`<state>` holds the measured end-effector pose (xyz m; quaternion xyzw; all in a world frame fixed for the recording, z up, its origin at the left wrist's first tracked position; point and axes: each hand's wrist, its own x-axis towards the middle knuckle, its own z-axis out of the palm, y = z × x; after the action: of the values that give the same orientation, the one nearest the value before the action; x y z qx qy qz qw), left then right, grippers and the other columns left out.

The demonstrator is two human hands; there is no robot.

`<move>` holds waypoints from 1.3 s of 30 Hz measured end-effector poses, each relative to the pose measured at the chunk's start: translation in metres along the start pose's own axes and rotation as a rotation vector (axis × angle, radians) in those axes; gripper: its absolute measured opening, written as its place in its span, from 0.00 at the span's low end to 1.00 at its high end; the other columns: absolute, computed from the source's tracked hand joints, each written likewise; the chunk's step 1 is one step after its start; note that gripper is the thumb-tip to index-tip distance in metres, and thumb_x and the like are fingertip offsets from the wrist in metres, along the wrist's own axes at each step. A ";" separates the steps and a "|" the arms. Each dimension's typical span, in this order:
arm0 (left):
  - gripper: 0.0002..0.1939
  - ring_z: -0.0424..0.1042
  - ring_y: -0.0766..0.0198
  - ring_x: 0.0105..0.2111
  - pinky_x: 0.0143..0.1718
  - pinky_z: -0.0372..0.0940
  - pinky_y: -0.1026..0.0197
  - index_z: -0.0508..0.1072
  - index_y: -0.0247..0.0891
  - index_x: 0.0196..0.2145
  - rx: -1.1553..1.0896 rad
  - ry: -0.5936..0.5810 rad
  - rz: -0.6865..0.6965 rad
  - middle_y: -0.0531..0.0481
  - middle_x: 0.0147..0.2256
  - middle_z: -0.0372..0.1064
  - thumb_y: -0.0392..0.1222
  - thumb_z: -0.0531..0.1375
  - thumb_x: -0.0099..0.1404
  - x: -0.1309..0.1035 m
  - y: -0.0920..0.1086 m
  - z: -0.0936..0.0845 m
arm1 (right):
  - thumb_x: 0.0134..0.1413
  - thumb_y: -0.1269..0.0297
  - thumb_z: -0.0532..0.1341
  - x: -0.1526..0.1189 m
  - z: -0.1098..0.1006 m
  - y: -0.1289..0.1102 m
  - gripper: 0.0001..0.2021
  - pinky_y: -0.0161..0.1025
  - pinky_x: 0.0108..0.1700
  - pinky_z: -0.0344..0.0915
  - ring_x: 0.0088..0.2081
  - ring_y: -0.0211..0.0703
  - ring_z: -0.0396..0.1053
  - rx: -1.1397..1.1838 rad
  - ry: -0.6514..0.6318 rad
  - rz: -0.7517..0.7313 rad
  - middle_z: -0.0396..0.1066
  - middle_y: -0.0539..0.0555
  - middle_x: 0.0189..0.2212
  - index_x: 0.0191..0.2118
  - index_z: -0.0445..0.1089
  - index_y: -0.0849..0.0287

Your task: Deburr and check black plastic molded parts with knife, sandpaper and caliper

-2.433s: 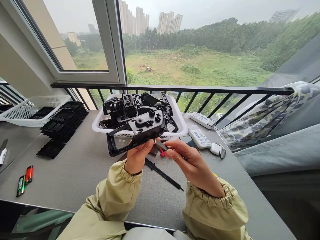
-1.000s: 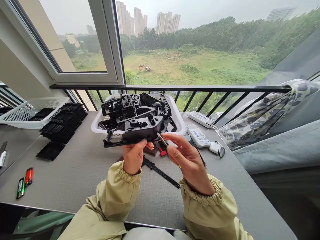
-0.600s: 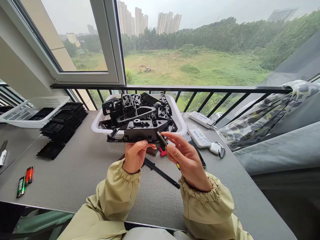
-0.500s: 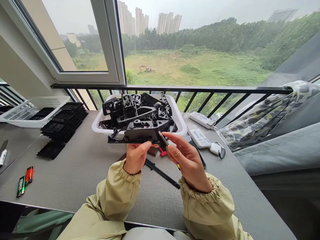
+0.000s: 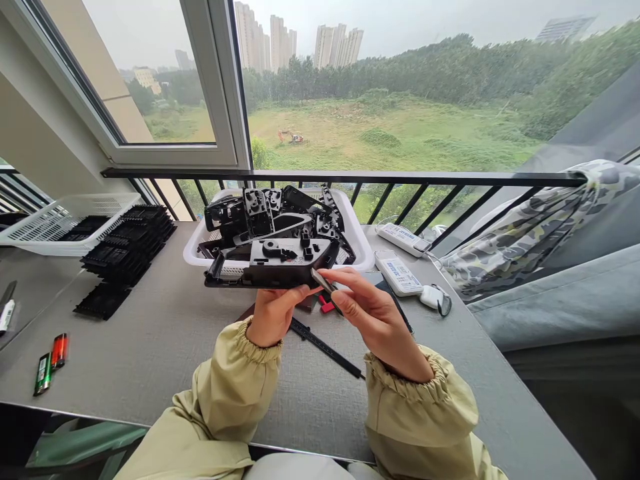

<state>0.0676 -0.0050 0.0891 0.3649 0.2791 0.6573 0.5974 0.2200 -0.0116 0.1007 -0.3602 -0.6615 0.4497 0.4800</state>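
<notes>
At the far left of the table (image 5: 165, 360), a white basket (image 5: 47, 248) full of little holes has flat black pieces in it. Just beside it is a big pile of flat black pieces (image 5: 131, 233). Nearer the person, a small green thing (image 5: 43, 375) and a small red thing (image 5: 59, 351) lie side by side.

Next comes the long black part (image 5: 280, 272). It is up in the air, in front of the middle basket (image 5: 366, 252), which is white and heaped with more black parts (image 5: 280, 220). The left hand (image 5: 271, 315) pinches the long part from below, with the thumb along its near side.

Under the hands, a black measuring tool (image 5: 327, 348) lies slanted on the table. The right hand (image 5: 377, 319) pinches a thin gray tool (image 5: 324, 284) between thumb and fingers. Its tip is at the near side of the long part, by the right end; I can't tell if they touch.

Further right are two white boxes with blue writing (image 5: 400, 272) and a little white case (image 5: 433, 298).
</notes>
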 end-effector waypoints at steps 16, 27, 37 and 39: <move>0.13 0.76 0.57 0.43 0.47 0.72 0.54 0.79 0.45 0.32 0.156 0.112 0.249 0.54 0.33 0.78 0.53 0.69 0.51 0.003 -0.016 -0.016 | 0.62 0.54 0.55 -0.007 -0.009 -0.003 0.14 0.36 0.31 0.65 0.28 0.39 0.67 -0.213 -0.018 -0.051 0.70 0.51 0.28 0.46 0.70 0.56; 0.11 0.76 0.57 0.43 0.46 0.73 0.57 0.80 0.47 0.35 0.215 0.120 0.297 0.55 0.35 0.79 0.50 0.68 0.53 -0.002 -0.018 -0.015 | 0.63 0.58 0.54 -0.006 -0.010 -0.003 0.12 0.35 0.30 0.64 0.27 0.39 0.67 -0.355 -0.105 -0.036 0.73 0.52 0.27 0.44 0.70 0.58; 0.09 0.77 0.62 0.34 0.40 0.74 0.61 0.79 0.45 0.28 0.135 0.201 0.326 0.56 0.28 0.78 0.48 0.71 0.48 -0.001 -0.020 -0.015 | 0.63 0.59 0.54 -0.008 -0.012 -0.003 0.13 0.34 0.29 0.63 0.26 0.38 0.66 -0.377 -0.079 -0.059 0.73 0.52 0.26 0.45 0.70 0.59; 0.07 0.77 0.64 0.31 0.39 0.74 0.62 0.79 0.45 0.27 0.091 0.187 0.307 0.58 0.27 0.77 0.46 0.71 0.49 0.000 -0.018 -0.013 | 0.63 0.59 0.54 -0.008 -0.012 -0.003 0.13 0.34 0.28 0.63 0.26 0.38 0.67 -0.382 -0.100 -0.053 0.73 0.52 0.26 0.45 0.71 0.59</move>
<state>0.0674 -0.0019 0.0664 0.3673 0.3040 0.7585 0.4443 0.2338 -0.0169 0.1030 -0.4047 -0.7670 0.3204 0.3812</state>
